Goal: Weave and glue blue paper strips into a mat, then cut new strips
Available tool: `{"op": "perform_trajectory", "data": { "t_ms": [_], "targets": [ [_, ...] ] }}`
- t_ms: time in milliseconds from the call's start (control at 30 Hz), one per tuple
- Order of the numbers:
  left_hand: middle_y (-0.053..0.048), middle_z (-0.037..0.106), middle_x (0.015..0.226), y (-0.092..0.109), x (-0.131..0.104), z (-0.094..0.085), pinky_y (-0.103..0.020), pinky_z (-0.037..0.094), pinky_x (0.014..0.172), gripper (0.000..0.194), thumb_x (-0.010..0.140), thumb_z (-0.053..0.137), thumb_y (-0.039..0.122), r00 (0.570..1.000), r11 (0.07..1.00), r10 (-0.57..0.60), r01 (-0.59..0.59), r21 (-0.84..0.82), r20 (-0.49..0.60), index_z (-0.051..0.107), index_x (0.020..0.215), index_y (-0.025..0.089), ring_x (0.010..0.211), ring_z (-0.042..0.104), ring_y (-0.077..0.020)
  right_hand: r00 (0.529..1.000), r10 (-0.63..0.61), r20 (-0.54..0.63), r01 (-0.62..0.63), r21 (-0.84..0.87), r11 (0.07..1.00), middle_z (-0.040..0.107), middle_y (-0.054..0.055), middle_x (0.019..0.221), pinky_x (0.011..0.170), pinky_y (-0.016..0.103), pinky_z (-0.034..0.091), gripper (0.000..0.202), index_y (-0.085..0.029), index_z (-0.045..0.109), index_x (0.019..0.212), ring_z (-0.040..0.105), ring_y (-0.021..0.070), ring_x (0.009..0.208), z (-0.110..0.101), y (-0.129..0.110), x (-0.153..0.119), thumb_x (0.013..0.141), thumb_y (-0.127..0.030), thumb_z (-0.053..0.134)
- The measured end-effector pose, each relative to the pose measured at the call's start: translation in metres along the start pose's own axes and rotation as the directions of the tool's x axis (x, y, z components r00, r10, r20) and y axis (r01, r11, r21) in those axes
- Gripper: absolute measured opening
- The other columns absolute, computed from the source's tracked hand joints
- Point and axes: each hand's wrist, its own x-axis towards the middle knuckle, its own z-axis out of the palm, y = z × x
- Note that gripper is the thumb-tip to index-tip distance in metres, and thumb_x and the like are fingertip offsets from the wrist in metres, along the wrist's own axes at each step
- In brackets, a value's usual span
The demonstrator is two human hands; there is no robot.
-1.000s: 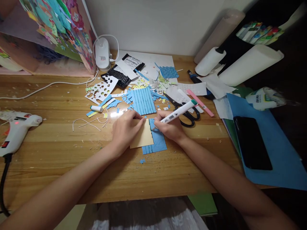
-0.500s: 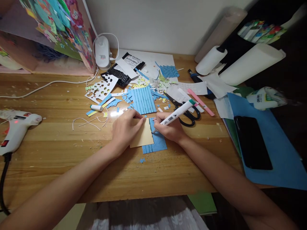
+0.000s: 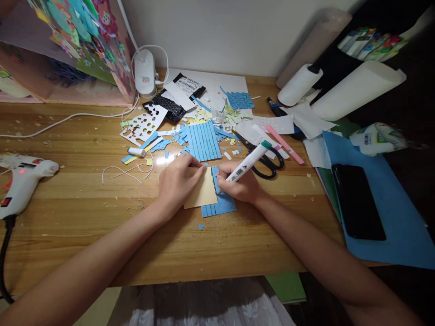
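A white marker with a green end [image 3: 249,160] is gripped in my right hand [image 3: 239,183], slanting up and to the right. Its tip meets a blue sheet [image 3: 226,206] at the edge of a cream card [image 3: 202,194]. That card lies partly over the blue sheet, whose lower part shows dark drawn lines. My left hand [image 3: 176,181] presses on the card's upper left, with bent fingers held together and the thumb along it. Just above the hands lies a blue piece with dark stripes [image 3: 204,141]. The marker's white cap [image 3: 136,152] rests to the left.
Black-handled scissors [image 3: 265,165] and a pink pen [image 3: 284,144] lie right of the hands. Blue and yellow paper scraps [image 3: 197,118] are scattered behind. A glue gun [image 3: 23,181] sits at far left, a phone [image 3: 358,201] on blue paper at right. White rolls [image 3: 356,90] stand behind.
The marker has slid slightly toward me along the card's edge, its green end dropping down and left. My left hand and the card stay in place.
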Motion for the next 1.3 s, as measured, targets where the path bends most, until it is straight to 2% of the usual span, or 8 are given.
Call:
{"op": "perform_trajectory", "data": {
  "t_ms": [400,600,667,767,933,1000,1200,1300],
  "targets": [
    [0.000,0.065,0.083,0.002,-0.002,-0.001,-0.028,0.039,0.063,0.013,0.081,0.057,0.032,1.000,1.000,-0.018,0.018,0.002,0.002,0.059,0.075,0.021,0.078,0.057,-0.0167,0.979,-0.170,0.111,0.175,-0.032,0.984,0.038,-0.005,0.045,0.046,0.026,0.023,0.028,-0.022,0.028,0.047,0.031,0.0085,0.045,-0.001,0.004,-0.001,0.066,-0.016,0.047],
    [0.000,0.065,0.083,0.001,0.000,0.000,-0.029,0.039,0.065,0.013,0.081,0.057,0.032,1.000,1.000,-0.019,0.019,-0.003,0.007,0.059,0.075,0.021,0.078,0.057,-0.0166,0.974,-0.193,0.121,0.193,0.008,0.981,0.037,-0.005,0.043,0.044,0.025,0.023,0.029,-0.021,0.029,0.046,0.033,0.0082,0.043,0.000,0.003,-0.002,0.066,-0.015,0.048],
    [-0.001,0.065,0.083,0.000,0.000,0.000,-0.029,0.039,0.066,0.013,0.081,0.057,0.032,1.000,1.000,-0.018,0.019,-0.016,0.005,0.058,0.075,0.021,0.078,0.057,-0.0168,0.981,-0.177,0.078,0.172,0.066,0.983,0.037,-0.005,0.044,0.043,0.024,0.024,0.029,-0.021,0.032,0.047,0.032,0.0077,0.042,-0.002,0.003,-0.002,0.070,-0.018,0.049],
    [-0.001,0.064,0.083,-0.003,-0.001,-0.004,-0.029,0.040,0.068,0.013,0.082,0.056,0.032,1.000,0.998,-0.022,0.024,-0.065,0.019,0.057,0.076,0.020,0.078,0.057,-0.0166,0.990,-0.103,-0.100,0.117,0.150,0.982,0.040,-0.005,0.048,0.044,0.024,0.029,0.029,-0.021,0.039,0.052,0.036,0.0083,0.044,-0.010,0.000,-0.001,0.078,-0.025,0.050],
    [-0.002,0.064,0.086,0.006,-0.014,-0.015,-0.029,0.041,0.066,0.013,0.085,0.051,0.031,0.991,0.991,-0.047,0.062,-0.115,0.128,0.056,0.080,0.020,0.080,0.057,-0.0173,0.936,0.032,-0.351,0.045,0.209,0.977,0.039,-0.006,0.051,0.046,0.023,0.030,0.030,-0.021,0.041,0.058,0.036,0.0084,0.048,-0.026,-0.011,-0.003,0.082,-0.031,0.055],
    [-0.002,0.065,0.087,0.012,-0.020,-0.017,-0.030,0.041,0.067,0.014,0.086,0.050,0.032,0.983,0.993,-0.080,0.093,-0.074,0.164,0.055,0.081,0.021,0.080,0.058,-0.0185,0.940,0.053,-0.337,0.030,0.235,0.972,0.041,-0.006,0.053,0.047,0.023,0.031,0.030,-0.020,0.041,0.059,0.037,0.0084,0.049,-0.028,-0.015,-0.008,0.082,-0.031,0.056],
    [-0.001,0.066,0.086,0.017,-0.028,-0.015,-0.031,0.039,0.063,0.016,0.086,0.049,0.036,0.976,0.995,-0.093,0.081,0.066,0.198,0.055,0.083,0.022,0.078,0.059,-0.0200,0.983,0.138,-0.123,-0.088,0.346,0.934,0.042,-0.005,0.057,0.050,0.023,0.033,0.030,-0.019,0.043,0.061,0.041,0.0088,0.052,-0.013,-0.010,-0.025,0.083,-0.034,0.056],
    [-0.002,0.067,0.086,0.015,-0.027,-0.013,-0.030,0.038,0.061,0.016,0.085,0.049,0.036,0.977,0.994,-0.079,0.062,0.092,0.198,0.055,0.082,0.021,0.077,0.060,-0.0201,0.983,0.148,-0.105,-0.109,0.309,0.945,0.041,-0.005,0.057,0.049,0.023,0.031,0.030,-0.019,0.041,0.062,0.039,0.0085,0.052,-0.006,-0.006,-0.029,0.084,-0.035,0.055]
  ]
}}
